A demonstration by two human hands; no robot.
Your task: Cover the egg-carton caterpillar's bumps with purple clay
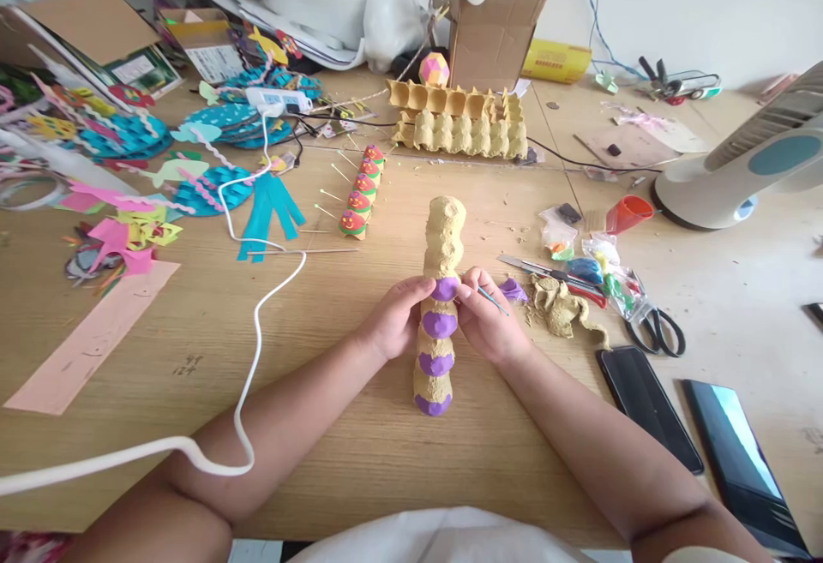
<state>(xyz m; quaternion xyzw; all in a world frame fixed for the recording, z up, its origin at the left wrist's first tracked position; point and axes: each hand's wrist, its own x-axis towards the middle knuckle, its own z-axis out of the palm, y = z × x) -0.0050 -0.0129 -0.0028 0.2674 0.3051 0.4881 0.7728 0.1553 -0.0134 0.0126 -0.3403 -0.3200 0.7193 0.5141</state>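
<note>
A bumpy strip of tan egg carton (445,233) points away from me, with purple clay patches (440,324) on several of its bumps. My left hand (399,316) grips its left edge, thumb on the side of the purple patch farthest from me. On the right edge, my right hand (487,316) presses that same patch with its fingers and also holds a thin blue stick (494,300). A lump of purple clay (513,290) lies just right of my right hand. Beyond the strip, to the left, sits a finished-looking red and green caterpillar (360,192) of carton.
Egg cartons (469,130) stand at the back. A utility knife (546,270), clay bags (585,270), scissors (656,330), torn carton (561,306) and two phones (649,409) lie right. A white cable (257,332) crosses my left forearm. A fan (739,156) stands far right.
</note>
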